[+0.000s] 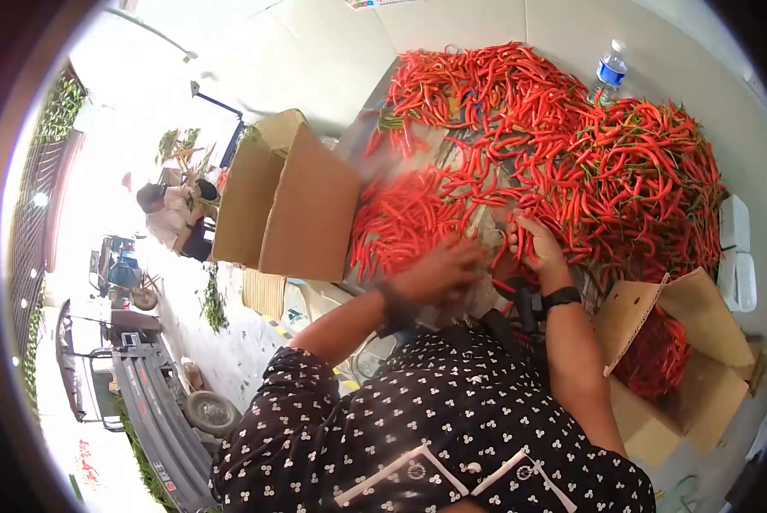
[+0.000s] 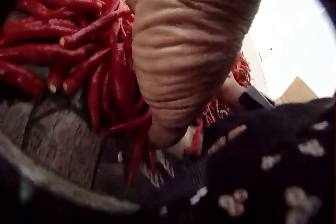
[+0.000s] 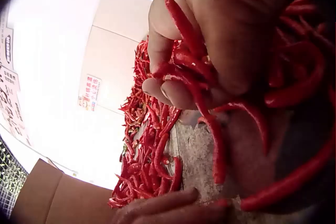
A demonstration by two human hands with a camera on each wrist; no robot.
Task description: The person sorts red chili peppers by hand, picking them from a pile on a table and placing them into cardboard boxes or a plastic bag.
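Observation:
Several red chili peppers (image 3: 191, 69) are in my right hand (image 1: 535, 246); its thumb and curled fingers grip them in the right wrist view, with some tips hanging out below. My left hand (image 1: 441, 272), blurred in the head view, is just left of the right hand, beside a smaller heap of chilies (image 1: 409, 218). Fairly straight left fingers (image 3: 163, 208) show at the bottom of the right wrist view. The left wrist view has the wrinkled hand (image 2: 184, 50) close up beside stemless chilies (image 2: 100, 27), most of its fingers hidden.
A large chili mound (image 1: 631, 179) covers the table's right side, with a water bottle (image 1: 610, 68) behind. An open cardboard box (image 1: 306, 205) stands at the left; another box (image 1: 708, 342) at the lower right holds a bag of chilies (image 1: 657, 359). Far left, a person (image 1: 174, 214) sits near a cart (image 1: 157, 410).

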